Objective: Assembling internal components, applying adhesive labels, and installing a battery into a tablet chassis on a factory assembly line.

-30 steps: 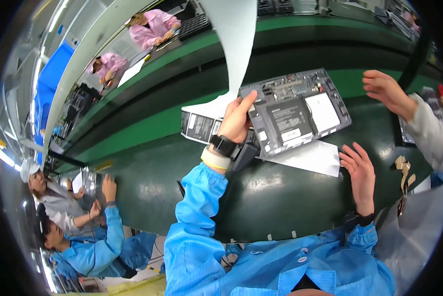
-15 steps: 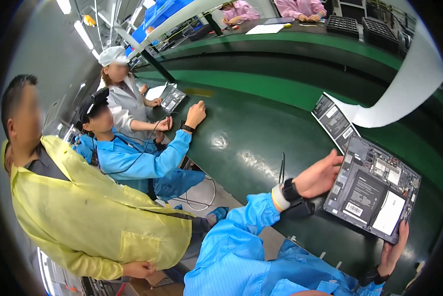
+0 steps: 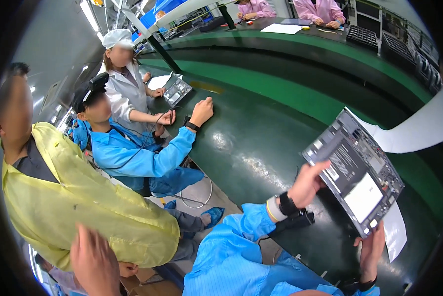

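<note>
An opened laptop base is tilted up off the green bench top, showing a black battery, a circuit board and a white rectangular sheet. My left hand grips its left edge, thumb on top and the other fingers underneath. At the lower right corner, my right hand holds the base from below, its fingers partly hidden. Behind the base runs a long white paper strip; a white piece of paper shows below its right side.
The green bench stretches to the far left, where co-workers in blue and white stand by another opened device. A person in yellow stands at left. Another person's hand is raised at lower left. Black trays sit at the back.
The laptop base has been lifted and tilted, shifting slightly left. My left hand has closed on its edge. The printed panel beside it is now out of sight. A stranger's hand has appeared at lower left.
</note>
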The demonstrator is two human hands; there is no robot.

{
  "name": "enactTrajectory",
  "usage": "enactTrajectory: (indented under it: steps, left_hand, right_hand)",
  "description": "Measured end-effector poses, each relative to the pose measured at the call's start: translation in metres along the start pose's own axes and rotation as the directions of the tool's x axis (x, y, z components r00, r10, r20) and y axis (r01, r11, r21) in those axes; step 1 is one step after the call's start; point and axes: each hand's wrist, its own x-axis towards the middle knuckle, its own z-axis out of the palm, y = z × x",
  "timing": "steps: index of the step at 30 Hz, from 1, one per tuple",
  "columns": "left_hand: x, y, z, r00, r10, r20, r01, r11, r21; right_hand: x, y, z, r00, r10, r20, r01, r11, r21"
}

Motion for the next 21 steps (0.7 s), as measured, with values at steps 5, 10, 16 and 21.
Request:
enactTrajectory:
  steps: [5,10,16,21]
  left_hand:
    - [0.059,0.076,-0.065,0.954,0.228,-0.196,-0.227,0.973,0.027]
    - [0.079,0.128,-0.145,0.828,0.449,-0.335,-0.460,0.886,0.053]
    - [0.089,0.140,-0.179,0.762,0.404,-0.506,-0.320,0.914,0.248]
    - [0.096,0.141,-0.202,0.650,0.541,-0.533,-0.242,0.813,0.530]
  right_hand:
    - [0.015,0.013,0.035,0.962,0.143,0.231,-0.074,0.956,-0.282]
    - [0.017,0.022,0.028,0.925,0.131,0.356,0.037,0.903,-0.428]
    - [0.027,0.034,0.033,0.923,-0.047,0.383,0.236,0.853,-0.465]
    - [0.041,0.032,0.032,0.903,-0.088,0.421,0.276,0.869,-0.411]
